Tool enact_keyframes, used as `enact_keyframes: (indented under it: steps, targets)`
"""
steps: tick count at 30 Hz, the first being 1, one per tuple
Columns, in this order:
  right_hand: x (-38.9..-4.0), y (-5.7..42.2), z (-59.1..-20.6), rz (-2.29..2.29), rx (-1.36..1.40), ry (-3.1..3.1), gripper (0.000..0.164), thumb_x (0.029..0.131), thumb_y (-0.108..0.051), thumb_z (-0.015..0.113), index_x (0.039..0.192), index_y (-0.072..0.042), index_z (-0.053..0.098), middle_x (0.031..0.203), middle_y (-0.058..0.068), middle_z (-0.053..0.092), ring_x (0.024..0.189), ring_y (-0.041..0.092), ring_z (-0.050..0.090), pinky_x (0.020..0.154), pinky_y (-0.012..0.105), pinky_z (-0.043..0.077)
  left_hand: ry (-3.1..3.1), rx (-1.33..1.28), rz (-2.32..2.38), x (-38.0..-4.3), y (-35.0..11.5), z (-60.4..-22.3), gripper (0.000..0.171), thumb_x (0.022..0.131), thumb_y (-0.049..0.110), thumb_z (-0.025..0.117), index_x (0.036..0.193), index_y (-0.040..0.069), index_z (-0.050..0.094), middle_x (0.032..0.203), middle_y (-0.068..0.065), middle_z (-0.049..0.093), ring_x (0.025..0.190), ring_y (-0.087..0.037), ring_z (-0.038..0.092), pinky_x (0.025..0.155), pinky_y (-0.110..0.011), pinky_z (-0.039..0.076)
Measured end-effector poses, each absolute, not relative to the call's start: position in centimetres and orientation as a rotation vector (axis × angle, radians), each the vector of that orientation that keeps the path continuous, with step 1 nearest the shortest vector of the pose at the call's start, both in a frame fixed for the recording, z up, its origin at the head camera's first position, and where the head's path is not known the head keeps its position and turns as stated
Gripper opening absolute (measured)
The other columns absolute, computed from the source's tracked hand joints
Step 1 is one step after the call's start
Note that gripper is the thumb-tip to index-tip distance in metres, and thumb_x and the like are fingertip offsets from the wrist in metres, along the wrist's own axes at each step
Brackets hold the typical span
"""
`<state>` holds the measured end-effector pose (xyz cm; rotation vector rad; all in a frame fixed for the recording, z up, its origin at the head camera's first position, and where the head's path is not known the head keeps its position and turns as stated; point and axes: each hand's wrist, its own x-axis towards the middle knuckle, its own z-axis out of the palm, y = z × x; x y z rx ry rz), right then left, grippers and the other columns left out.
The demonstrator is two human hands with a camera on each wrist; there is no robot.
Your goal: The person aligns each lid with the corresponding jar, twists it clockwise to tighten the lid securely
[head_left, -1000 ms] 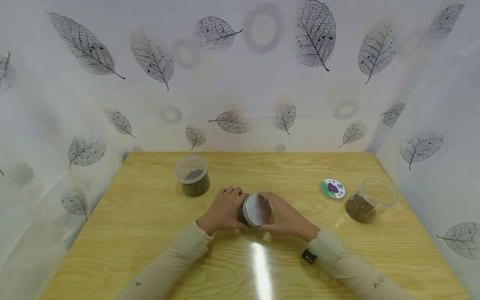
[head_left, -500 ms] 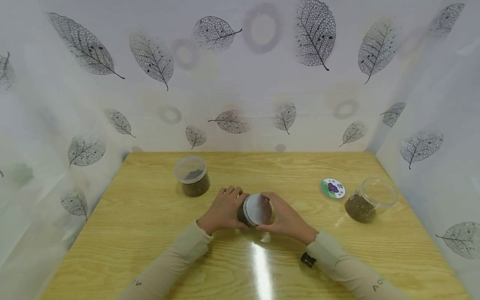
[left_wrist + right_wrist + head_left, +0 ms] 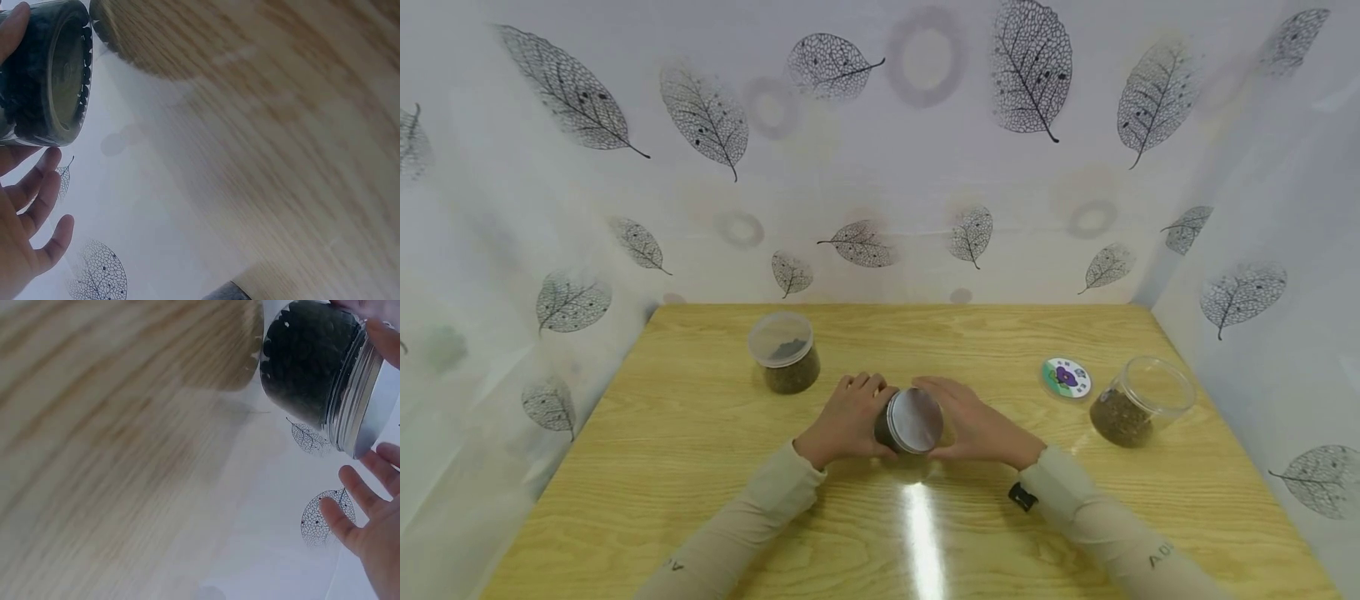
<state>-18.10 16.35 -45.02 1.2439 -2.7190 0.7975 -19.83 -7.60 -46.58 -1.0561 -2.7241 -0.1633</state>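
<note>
A clear jar (image 3: pixel 28 94) of dark, small pieces is tipped on its side between the hands at mid-table, its silver screw lid (image 3: pixel 916 421) facing right. My left hand (image 3: pixel 850 421) grips the jar's body, thumb on the near side and fingers beyond. Around the lid's rim curve the thumb and fingers of my right hand (image 3: pixel 977 427). In the right wrist view the jar's ridged neck (image 3: pixel 344 394) shows beneath the lid, while the lower fingers (image 3: pixel 340 522) spread clear of it. The left wrist view shows the jar's round base.
A lidded jar with brown contents (image 3: pixel 790 371) stands at the back left. On the right an uncovered jar (image 3: pixel 1123 417) holds brown bits, beside a round lid (image 3: pixel 1066 377) with a purple flower. The wooden table (image 3: pixel 700 350) meets leaf-printed sheeting on three sides.
My right hand has shifted slightly around the lid, its fingertips now at the rim's outer edge rather than over its face. The left hand and the jar stay in place.
</note>
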Motion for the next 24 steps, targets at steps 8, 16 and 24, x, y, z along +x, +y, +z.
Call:
enact_keyframes:
  steps: [8, 16, 24]
  targets:
    - [-18.3, 16.3, -44.9, 0.791, 1.257, -2.767, 0.094, 0.067, -0.028, 0.084, 0.143, -0.005, 0.034, 0.142, 0.012, 0.042, 0.131, 0.031, 0.039, 0.104, 0.052, 0.039, -2.718, -1.053, -0.146, -19.8, -7.7, -46.5, 0.095, 0.046, 0.074, 0.076, 0.120, 0.018, 0.057, 0.102, 0.002, 0.053, 0.094, -0.016, 0.050, 0.082, -0.038, 0.044]
    - [-18.0, 16.1, -45.3, 0.838, 1.191, -2.767, 0.092, 0.066, -0.028, 0.085, 0.140, -0.004, 0.037, 0.141, 0.013, 0.044, 0.130, 0.032, 0.041, 0.103, 0.052, 0.039, -2.721, -1.045, -0.134, -19.6, -7.6, -46.4, 0.095, 0.047, 0.073, 0.076, 0.121, 0.018, 0.057, 0.102, 0.002, 0.054, 0.094, -0.016, 0.050, 0.081, -0.036, 0.043]
    - [-17.6, 15.9, -45.9, 0.888, 1.111, -2.737, 0.091, 0.064, -0.030, 0.086, 0.138, -0.006, 0.039, 0.138, 0.011, 0.048, 0.127, 0.030, 0.045, 0.102, 0.053, 0.040, -2.735, -1.037, -0.137, -19.5, -7.6, -46.4, 0.095, 0.046, 0.073, 0.077, 0.121, 0.017, 0.056, 0.103, 0.002, 0.054, 0.095, -0.016, 0.050, 0.082, -0.037, 0.043]
